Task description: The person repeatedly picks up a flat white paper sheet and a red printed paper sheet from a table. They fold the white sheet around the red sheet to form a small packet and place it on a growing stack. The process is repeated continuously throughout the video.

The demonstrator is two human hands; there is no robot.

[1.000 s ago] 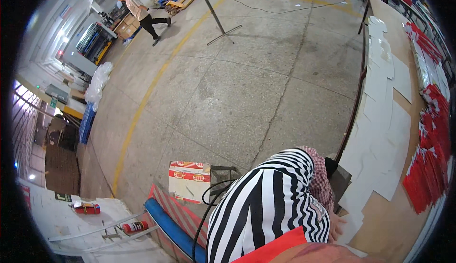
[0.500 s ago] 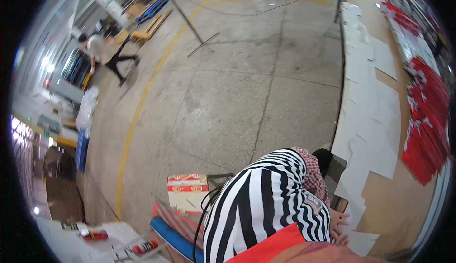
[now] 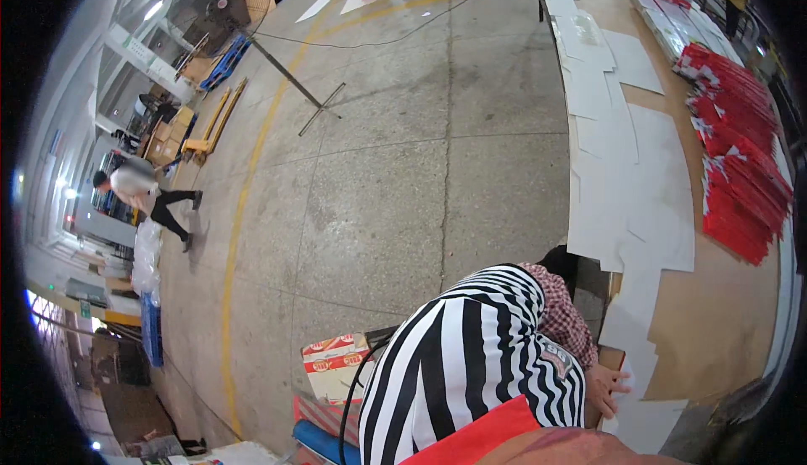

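From a striped black-and-white garment [image 3: 462, 356] with a checked sleeve [image 3: 567, 314], my left hand [image 3: 603, 389] reaches to the table's near part. Its visible fingers are apart, and I make out nothing held in them. The hand lies at the edge of overlapping white sheets [image 3: 635, 179] that run along the tabletop. Part of the palm is hidden by the striped cloth. A small brown edge [image 3: 611, 358] shows just beyond the hand; its kind is unclear. My right hand is not in view.
Red-and-white flat pieces [image 3: 740, 204] lie in piles along the brown table [image 3: 714, 322]. A printed carton [image 3: 336, 368] sits on the floor by my left side. A metal stand [image 3: 290, 78] and a yellow pallet truck [image 3: 217, 125] are farther off. At left, a person [image 3: 147, 196] is striding.
The view has shifted, so the table and floor sit farther left in it. My left hand's fingers lie slightly higher and farther right in the picture. The distant person's stride has changed.
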